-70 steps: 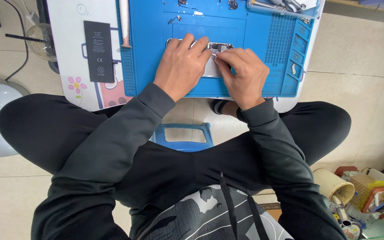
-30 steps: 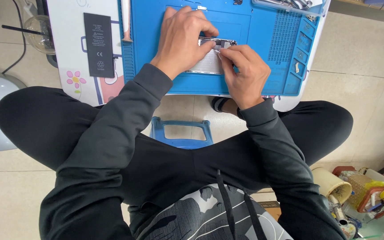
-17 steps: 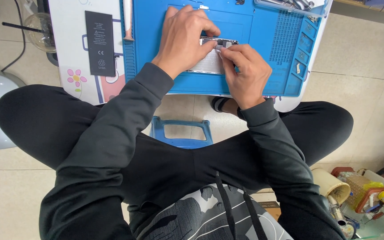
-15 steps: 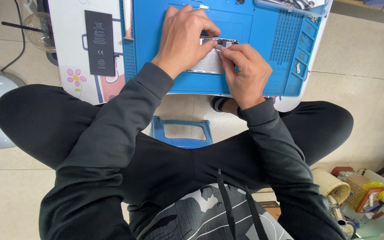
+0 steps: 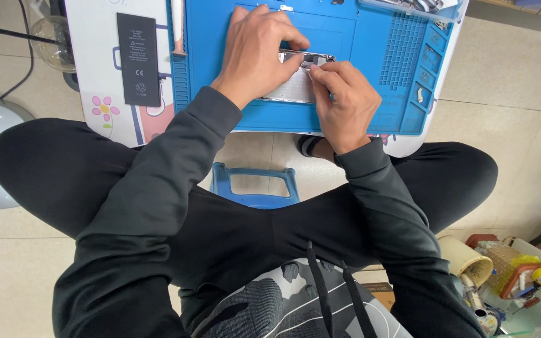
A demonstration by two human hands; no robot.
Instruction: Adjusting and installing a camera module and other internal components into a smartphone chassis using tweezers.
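Both hands work on an opened phone [image 5: 295, 84] that lies on the blue work mat [image 5: 377, 69], near the mat's middle and towards its near edge. The left hand [image 5: 261, 53] lies flat over the phone's left part, fingers curled down and pressing it to the mat. The right hand [image 5: 344, 100] sits at its right side, fingertips pinched together at the phone's upper end; whether they hold a small tool I cannot tell. The phone's long axis runs away from the person. A black battery [image 5: 138, 57] lies well apart on the surface, beyond the mat's left edge.
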